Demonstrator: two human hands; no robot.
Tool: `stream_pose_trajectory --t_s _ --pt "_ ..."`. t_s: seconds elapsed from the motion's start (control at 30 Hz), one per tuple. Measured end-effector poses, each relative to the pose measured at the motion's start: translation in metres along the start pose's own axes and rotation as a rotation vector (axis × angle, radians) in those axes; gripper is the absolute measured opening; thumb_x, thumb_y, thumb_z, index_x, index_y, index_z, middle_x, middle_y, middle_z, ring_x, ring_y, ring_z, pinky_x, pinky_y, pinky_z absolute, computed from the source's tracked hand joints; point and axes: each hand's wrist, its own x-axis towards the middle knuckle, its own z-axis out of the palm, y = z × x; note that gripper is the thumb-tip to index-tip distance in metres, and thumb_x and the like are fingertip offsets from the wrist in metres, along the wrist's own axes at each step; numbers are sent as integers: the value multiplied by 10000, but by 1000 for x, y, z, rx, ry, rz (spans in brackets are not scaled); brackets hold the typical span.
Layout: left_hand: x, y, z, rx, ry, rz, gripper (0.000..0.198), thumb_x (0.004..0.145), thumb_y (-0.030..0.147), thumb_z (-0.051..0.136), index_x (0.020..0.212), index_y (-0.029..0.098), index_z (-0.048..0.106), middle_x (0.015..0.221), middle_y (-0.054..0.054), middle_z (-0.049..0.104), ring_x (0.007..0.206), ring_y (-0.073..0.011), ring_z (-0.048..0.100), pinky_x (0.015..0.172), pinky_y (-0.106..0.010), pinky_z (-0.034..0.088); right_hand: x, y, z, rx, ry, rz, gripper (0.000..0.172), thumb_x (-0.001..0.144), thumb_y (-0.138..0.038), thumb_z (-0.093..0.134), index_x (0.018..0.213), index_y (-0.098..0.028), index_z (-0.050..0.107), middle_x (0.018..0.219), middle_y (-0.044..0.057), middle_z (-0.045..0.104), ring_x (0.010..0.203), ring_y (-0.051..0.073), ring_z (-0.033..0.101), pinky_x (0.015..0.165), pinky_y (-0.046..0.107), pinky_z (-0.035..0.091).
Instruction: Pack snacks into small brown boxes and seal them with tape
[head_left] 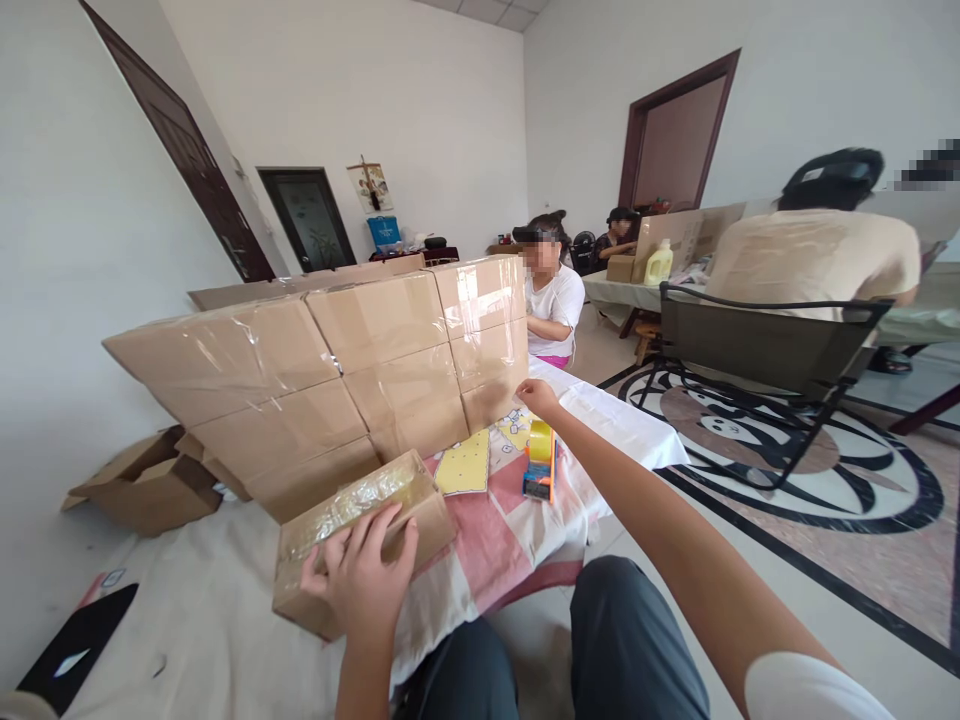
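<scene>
A taped cardboard box [439, 515] lies in front of me at the cloth-covered edge, with clear tape along its top. My left hand [367, 565] rests on this box, fingers spread over its top and near edge. Stretched forward to the right, my right hand [536, 395] is closed, its fingers curled together beside the lower right corner of a stack of cardboard boxes [405, 370]. Whatever it may hold is too small to make out. Just below that hand stands a tape dispenser [538, 485] with a yellow roll of tape [540, 440].
Yellow patterned sheets [463, 465] lie on the red-and-white cloth [487, 550]. An opened cardboard box [161, 490] sits at the left. Across the table is a person in white [559, 300]. Another person [810, 250] sits in a folding chair [765, 345] at the right.
</scene>
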Motion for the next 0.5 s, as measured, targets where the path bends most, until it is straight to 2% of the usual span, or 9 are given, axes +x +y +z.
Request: stream_pose_trajectory --t_s 0.17,0.3,0.33,0.43,0.5 --pt "0 0 0 -14 17 8 169 874 397 677 1020 319 714 965 19 796 932 -258 626 1082 -511 177 3 4 5 173 12 64 250 998 -361 601 1065 -123 643 898 20 672 719 99 639 674 255 569" --pt "-2 -2 3 -15 43 18 168 867 395 693 1010 310 715 935 19 794 930 -260 623 1081 -508 179 -1 1 5 339 18 62 109 933 -224 650 902 -138 590 688 -16 661 513 77 591 537 198 476" --pt "-2 -2 3 -23 43 18 168 865 392 695 1011 310 716 937 16 793 933 -263 622 1078 -511 179 -4 -1 6 385 19 51 117 902 -196 662 860 -151 563 659 -15 664 477 77 582 507 189 443" --pt "-1 -2 4 -43 46 16 172 863 385 700 1019 314 717 953 8 795 933 -272 616 1061 -517 181 -28 -9 14 537 33 -3 171 853 -223 662 821 -184 499 709 6 706 457 84 589 439 179 358" --pt "-1 -4 6 -31 60 34 185 857 388 712 1026 313 716 955 14 797 920 -269 611 1047 -509 186 -57 -13 34 645 55 -51 170 852 -294 632 851 -197 492 806 15 723 501 86 610 432 178 344"
